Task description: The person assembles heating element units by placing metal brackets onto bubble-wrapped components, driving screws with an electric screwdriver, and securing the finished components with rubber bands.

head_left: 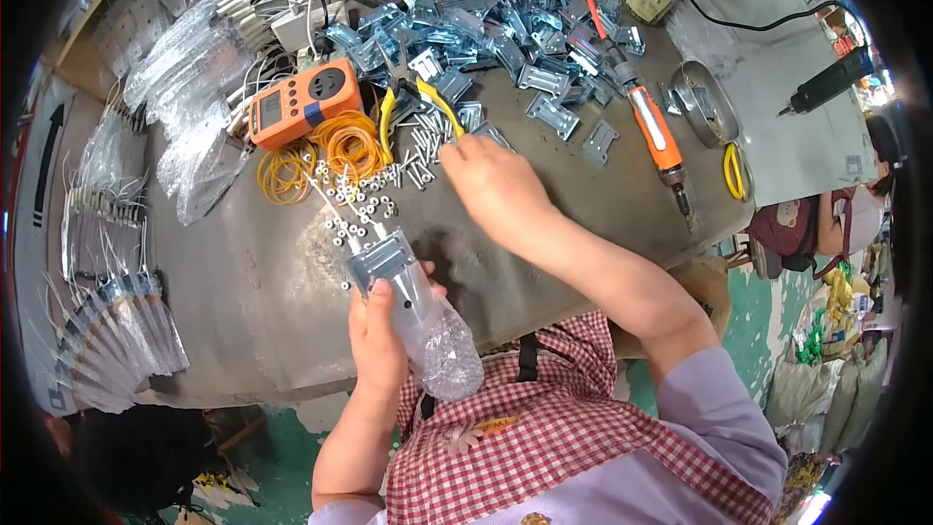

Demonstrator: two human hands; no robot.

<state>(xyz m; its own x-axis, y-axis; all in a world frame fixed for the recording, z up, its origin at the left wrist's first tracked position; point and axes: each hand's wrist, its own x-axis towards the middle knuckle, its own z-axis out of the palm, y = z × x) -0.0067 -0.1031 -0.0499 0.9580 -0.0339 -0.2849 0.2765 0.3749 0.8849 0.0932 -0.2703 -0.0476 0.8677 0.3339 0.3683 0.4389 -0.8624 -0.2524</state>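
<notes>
My left hand is closed around a flat part in clear plastic wrap, with two white leads at its far end. A bluish metal bracket lies across that end, under my thumb. My right hand reaches over the bench, fingers drawn together by one yellow handle of the pliers and a pile of screws. Whatever those fingertips hold is hidden. Small white spacers or nuts are scattered between the two hands.
Many loose metal brackets heap at the back. An orange meter and yellow rubber bands lie left. Rightward are an orange electric screwdriver, a metal tin and a black tool. Wrapped parts line the left edge.
</notes>
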